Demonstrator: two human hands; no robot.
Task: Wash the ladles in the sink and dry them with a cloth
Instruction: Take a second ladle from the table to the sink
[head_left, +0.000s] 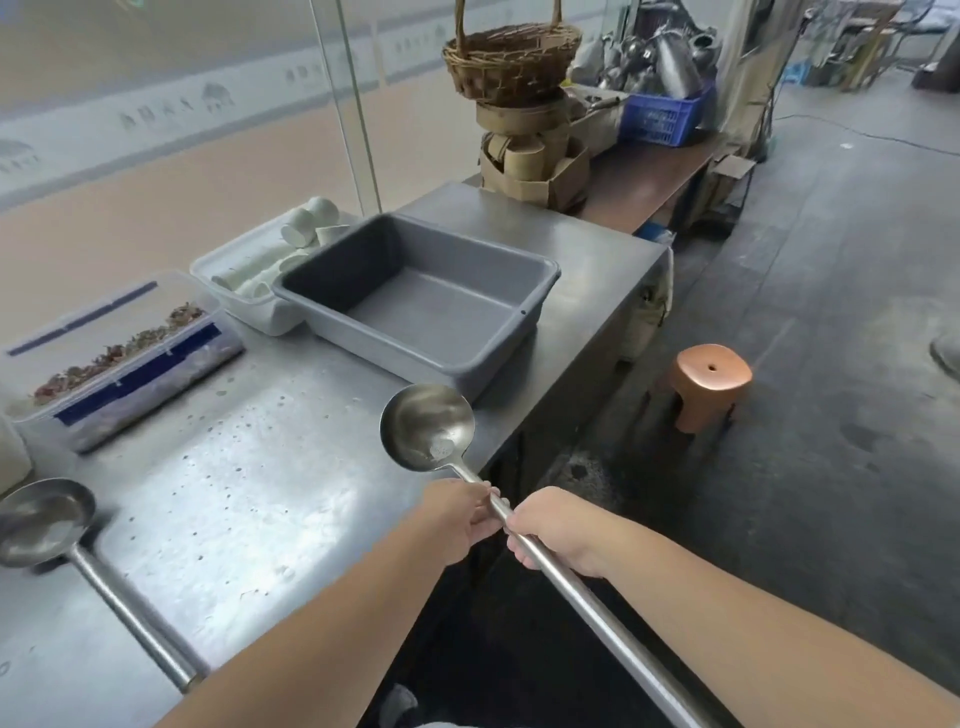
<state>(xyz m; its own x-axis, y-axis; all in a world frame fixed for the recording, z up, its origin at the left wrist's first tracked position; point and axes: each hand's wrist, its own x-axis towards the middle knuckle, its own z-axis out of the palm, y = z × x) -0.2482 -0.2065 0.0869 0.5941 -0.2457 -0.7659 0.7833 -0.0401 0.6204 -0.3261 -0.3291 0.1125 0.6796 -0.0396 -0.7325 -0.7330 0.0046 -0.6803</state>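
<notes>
While both hands — left hand (457, 519), right hand (558, 530) — curl round its long handle, the ladle (427, 423) hangs over the steel counter's (234, 499) edge, just before the grey tub (421, 301); a second ladle (44, 522) lies left — an orange stool (709, 384) stands beyond.

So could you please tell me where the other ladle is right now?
In the head view it lies at the lower left on the steel counter: the second ladle, bowl up, below the lidded container.
</notes>
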